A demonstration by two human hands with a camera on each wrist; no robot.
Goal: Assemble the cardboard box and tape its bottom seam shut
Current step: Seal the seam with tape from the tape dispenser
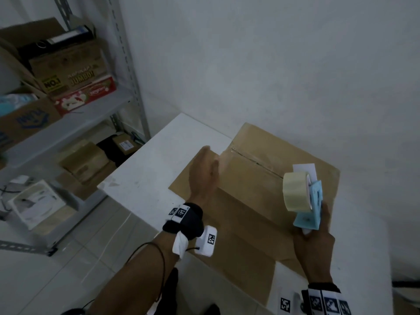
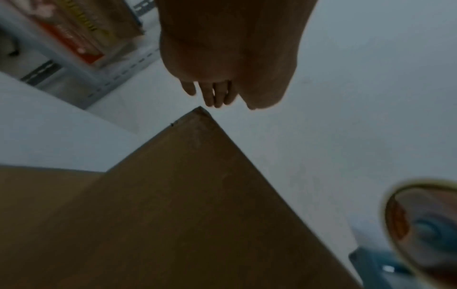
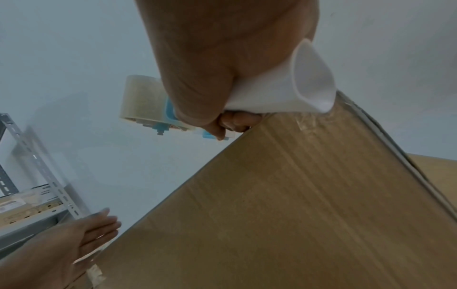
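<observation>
A brown cardboard box (image 1: 254,192) stands bottom-up on the white table (image 1: 150,169), its centre seam (image 1: 254,161) running away from me with clear tape over the near-left end. My left hand (image 1: 203,176) is flat, fingers straight, against the box's left edge (image 3: 81,240). My right hand (image 1: 314,248) grips the white handle (image 3: 284,86) of a light-blue tape dispenser (image 1: 310,208) carrying a roll of clear tape (image 1: 295,192), held just above the box's right part. In the left wrist view the fingers (image 2: 212,93) hover past the box corner (image 2: 200,111).
A grey metal shelving unit (image 1: 75,123) stands to the left, holding cartons and a binder, with more boxes on its lower shelf. A white wall (image 1: 272,64) is right behind the table. Loose box flaps (image 1: 245,264) lie spread toward me on the table.
</observation>
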